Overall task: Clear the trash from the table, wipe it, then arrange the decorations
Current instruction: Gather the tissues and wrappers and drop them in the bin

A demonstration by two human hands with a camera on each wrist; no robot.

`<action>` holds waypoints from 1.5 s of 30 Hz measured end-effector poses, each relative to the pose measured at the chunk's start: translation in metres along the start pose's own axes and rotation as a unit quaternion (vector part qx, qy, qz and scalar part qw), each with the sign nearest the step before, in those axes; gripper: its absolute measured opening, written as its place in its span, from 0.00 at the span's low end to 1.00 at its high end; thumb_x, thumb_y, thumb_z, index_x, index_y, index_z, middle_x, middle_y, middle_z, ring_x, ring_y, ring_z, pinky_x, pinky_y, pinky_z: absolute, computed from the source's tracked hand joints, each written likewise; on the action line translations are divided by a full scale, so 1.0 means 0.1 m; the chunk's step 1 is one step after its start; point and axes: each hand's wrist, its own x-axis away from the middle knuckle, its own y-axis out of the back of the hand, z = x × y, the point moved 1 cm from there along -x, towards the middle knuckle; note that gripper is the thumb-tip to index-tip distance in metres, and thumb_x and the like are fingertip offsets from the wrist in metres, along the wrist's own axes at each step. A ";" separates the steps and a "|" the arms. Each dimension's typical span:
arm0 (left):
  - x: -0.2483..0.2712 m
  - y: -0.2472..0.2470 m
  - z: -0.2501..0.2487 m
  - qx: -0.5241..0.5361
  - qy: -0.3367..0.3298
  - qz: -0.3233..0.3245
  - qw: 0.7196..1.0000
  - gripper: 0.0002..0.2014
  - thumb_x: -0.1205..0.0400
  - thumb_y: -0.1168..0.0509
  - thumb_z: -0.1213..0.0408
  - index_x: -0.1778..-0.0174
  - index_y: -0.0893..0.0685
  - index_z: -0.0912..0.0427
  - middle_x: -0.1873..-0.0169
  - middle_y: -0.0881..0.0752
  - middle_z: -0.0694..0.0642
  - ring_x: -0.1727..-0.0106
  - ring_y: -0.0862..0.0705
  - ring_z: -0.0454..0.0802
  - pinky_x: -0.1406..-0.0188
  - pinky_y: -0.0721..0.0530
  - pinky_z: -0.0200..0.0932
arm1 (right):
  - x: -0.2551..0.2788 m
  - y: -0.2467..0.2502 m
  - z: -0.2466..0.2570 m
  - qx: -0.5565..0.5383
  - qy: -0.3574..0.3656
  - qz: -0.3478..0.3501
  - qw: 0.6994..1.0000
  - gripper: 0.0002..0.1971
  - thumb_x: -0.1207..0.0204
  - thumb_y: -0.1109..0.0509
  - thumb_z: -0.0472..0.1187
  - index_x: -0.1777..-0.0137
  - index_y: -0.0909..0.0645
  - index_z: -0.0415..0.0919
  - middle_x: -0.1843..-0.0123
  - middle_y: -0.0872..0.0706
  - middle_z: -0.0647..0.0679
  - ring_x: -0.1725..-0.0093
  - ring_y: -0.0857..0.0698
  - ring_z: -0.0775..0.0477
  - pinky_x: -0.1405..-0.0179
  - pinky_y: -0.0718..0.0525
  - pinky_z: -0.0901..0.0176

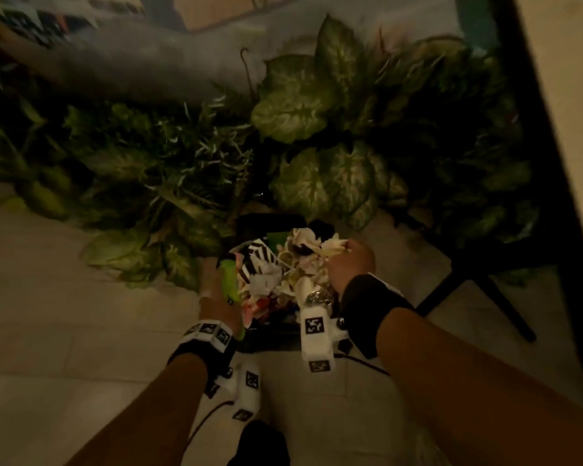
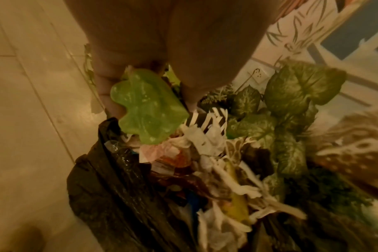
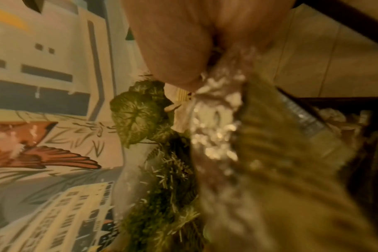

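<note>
A black-lined trash bin (image 1: 266,223) stands on the floor, heaped with crumpled paper, striped wrapping and foil (image 1: 276,274). My left hand (image 1: 216,284) is at the bin's left edge and grips a green wavy-edged piece (image 1: 232,284). In the left wrist view the green piece (image 2: 147,109) sits between thumb and fingers above the black bin bag (image 2: 110,187). My right hand (image 1: 350,260) is over the bin's right side, fist closed round a wad of pale crumpled trash (image 1: 334,248). The right wrist view is blurred but shows the wad (image 3: 216,119) in my grip.
Large green leafy plants (image 1: 300,105) crowd behind and beside the bin. A table edge (image 1: 559,129) runs down the right, with dark legs (image 1: 485,290) under it. Pale tiled floor (image 1: 64,297) lies to the left and front. A painted wall (image 3: 43,136) is behind the plants.
</note>
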 end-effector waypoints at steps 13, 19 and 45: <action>-0.81 -0.64 0.23 -0.113 -0.070 0.014 0.991 0.23 0.21 0.37 0.63 0.30 0.33 0.58 0.35 0.28 0.70 0.42 0.22 0.70 0.50 0.22 0.58 | -0.78 -1.09 -0.61 0.197 0.075 0.099 0.973 0.18 0.26 0.39 0.24 0.39 0.20 0.37 0.42 0.18 0.41 0.39 0.20 0.38 0.42 0.22 0.55; -0.91 -0.67 0.25 -0.167 -0.047 0.075 0.982 0.34 0.25 0.30 0.60 0.26 0.41 0.52 0.37 0.27 0.68 0.40 0.21 0.70 0.46 0.20 0.60 | -0.94 -1.29 -0.90 0.305 0.108 0.145 0.935 0.22 0.24 0.41 0.24 0.31 0.25 0.38 0.33 0.22 0.36 0.32 0.24 0.34 0.35 0.23 0.45; -0.02 0.06 -0.02 -0.024 -0.095 -0.024 0.995 0.17 0.27 0.34 0.69 0.47 0.32 0.56 0.52 0.20 0.62 0.55 0.18 0.60 0.62 0.21 0.46 | -0.09 -0.45 -0.52 0.194 0.042 0.205 0.958 0.37 0.29 0.25 0.46 0.21 0.37 0.54 0.25 0.26 0.52 0.29 0.24 0.44 0.33 0.24 0.55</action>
